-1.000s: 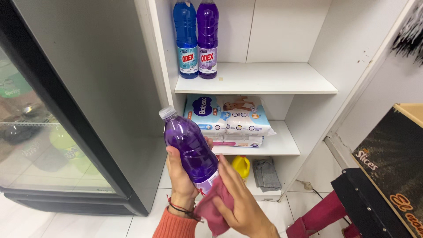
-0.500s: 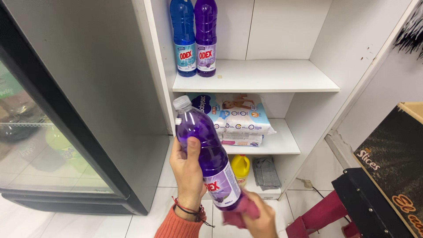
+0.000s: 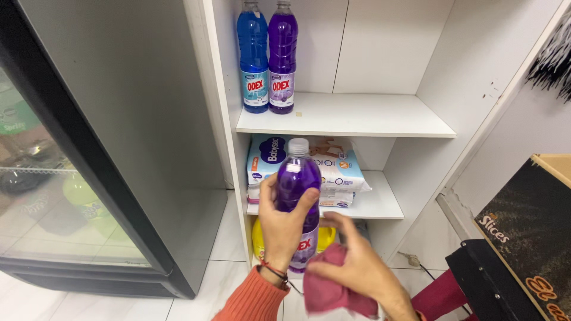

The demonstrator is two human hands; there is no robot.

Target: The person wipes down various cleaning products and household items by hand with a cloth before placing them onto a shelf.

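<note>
Wrapped tight, the left hand [image 3: 284,224] grip keeps the purple bottle [image 3: 298,196] upright so the right hand [image 3: 357,270], pinching a red cloth [image 3: 333,290], can reach its side.

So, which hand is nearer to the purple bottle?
Left. The left hand grips the purple bottle around its middle; the right hand, holding a red cloth, is beside its base.

A white shelf unit [image 3: 351,116] fills the centre of the frame; on its upper board, a blue bottle [image 3: 253,56] touches a purple bottle [image 3: 282,56]; diaper packs [image 3: 342,169] lie below; a glass-door fridge [image 3: 65,178] stands at left; a dark box [image 3: 526,229] sits lower right.
</note>
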